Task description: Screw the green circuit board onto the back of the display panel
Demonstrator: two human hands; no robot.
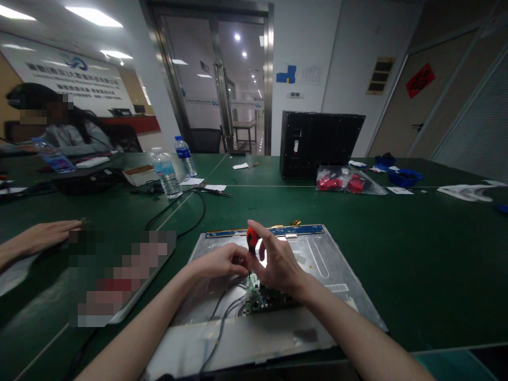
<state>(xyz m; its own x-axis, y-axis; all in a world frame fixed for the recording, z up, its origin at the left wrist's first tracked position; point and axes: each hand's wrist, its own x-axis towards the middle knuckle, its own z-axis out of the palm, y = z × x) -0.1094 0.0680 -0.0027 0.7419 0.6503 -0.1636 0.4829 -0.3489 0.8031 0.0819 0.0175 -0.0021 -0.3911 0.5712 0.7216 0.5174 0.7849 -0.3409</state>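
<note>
My right hand (280, 259) grips a screwdriver (252, 238) with an orange and black handle, held upright. Its tip points down at a green circuit board (254, 304), though fingers hide where it touches. Beside the screwdriver's lower end, my left hand (226, 260) has its fingers curled together over the board's edge; whether they pinch the shaft or a small part cannot be seen. The board lies on a silvery metal display panel (337, 259), with dark cables (224, 323) running off it. A blue circuit strip (309, 229) borders the panel's far edge.
Left of the panel lie a flat device (130, 301) with a blurred-out screen and another person's hand (39, 241). Two water bottles (166, 174) stand behind, near a black cable (203, 211). Farther back are a black monitor (321, 143), a bag of red parts (349, 181) and a blue tray (405, 177).
</note>
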